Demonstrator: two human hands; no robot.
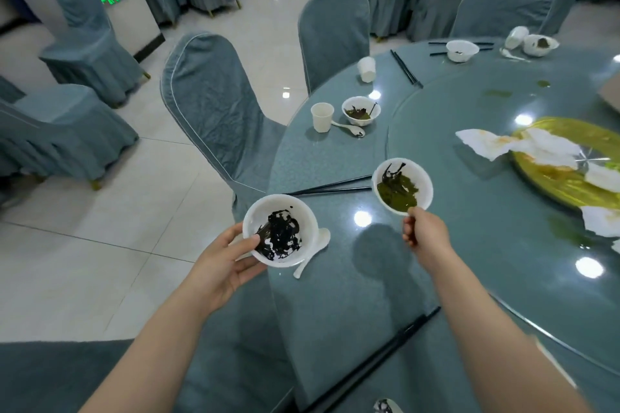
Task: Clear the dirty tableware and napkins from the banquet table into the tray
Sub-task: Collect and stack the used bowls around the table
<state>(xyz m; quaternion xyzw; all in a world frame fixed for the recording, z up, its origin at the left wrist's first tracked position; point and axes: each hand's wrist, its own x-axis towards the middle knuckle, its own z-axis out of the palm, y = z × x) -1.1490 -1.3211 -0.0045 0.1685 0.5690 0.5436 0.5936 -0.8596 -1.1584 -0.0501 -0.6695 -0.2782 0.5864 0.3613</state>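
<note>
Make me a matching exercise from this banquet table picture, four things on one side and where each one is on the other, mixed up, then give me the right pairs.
Things
1. bowl with black scraps
2. bowl with green sauce
3. paper cup
4. napkins

Places
A. standing on the table beside a small bowl and a spoon
B. held by the right hand at its near rim
C. lying on the gold platter on the glass turntable
D. held by the left hand at the table's edge

Pairs: 1-D, 2-B, 3-A, 4-C
</note>
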